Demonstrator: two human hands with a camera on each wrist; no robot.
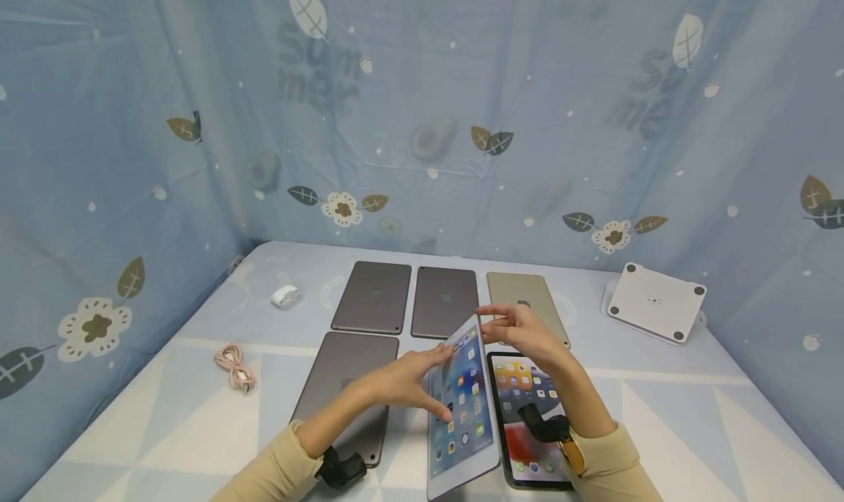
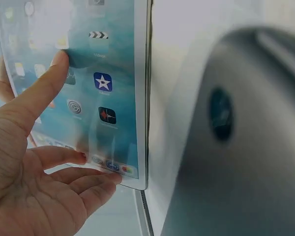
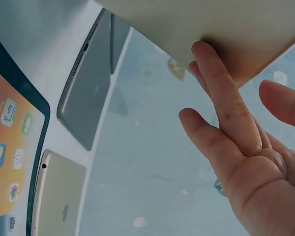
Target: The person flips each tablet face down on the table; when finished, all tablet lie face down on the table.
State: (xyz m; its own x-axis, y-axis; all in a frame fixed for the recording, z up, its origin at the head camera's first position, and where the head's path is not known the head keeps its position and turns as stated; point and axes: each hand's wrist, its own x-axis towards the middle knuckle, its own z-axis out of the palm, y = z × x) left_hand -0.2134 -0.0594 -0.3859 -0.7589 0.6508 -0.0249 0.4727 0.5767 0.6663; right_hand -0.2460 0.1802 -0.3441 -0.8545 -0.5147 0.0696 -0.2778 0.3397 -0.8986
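A white tablet [image 1: 461, 407] with its screen lit stands tilted on one long edge between my two hands. My left hand [image 1: 443, 381] lies spread against the screen side. In the left wrist view its thumb [image 2: 54, 78] presses the white tablet's screen [image 2: 108, 73] and its fingertips [image 2: 96, 179] touch the lower edge. My right hand [image 1: 501, 322] is at the tablet's top, behind it. The right wrist view shows its straight fingers [image 3: 221, 98] against the pale back [image 3: 236, 29], thumb apart.
A black-framed tablet [image 1: 527, 407] lies face up, lit, under my right forearm. Face down on the table lie three grey tablets [image 1: 372, 297] [image 1: 445, 302] [image 1: 343, 392] and a gold one [image 1: 527, 297]. Also there: white charger [image 1: 286, 295], pink cable [image 1: 234, 366], white stand [image 1: 653, 302].
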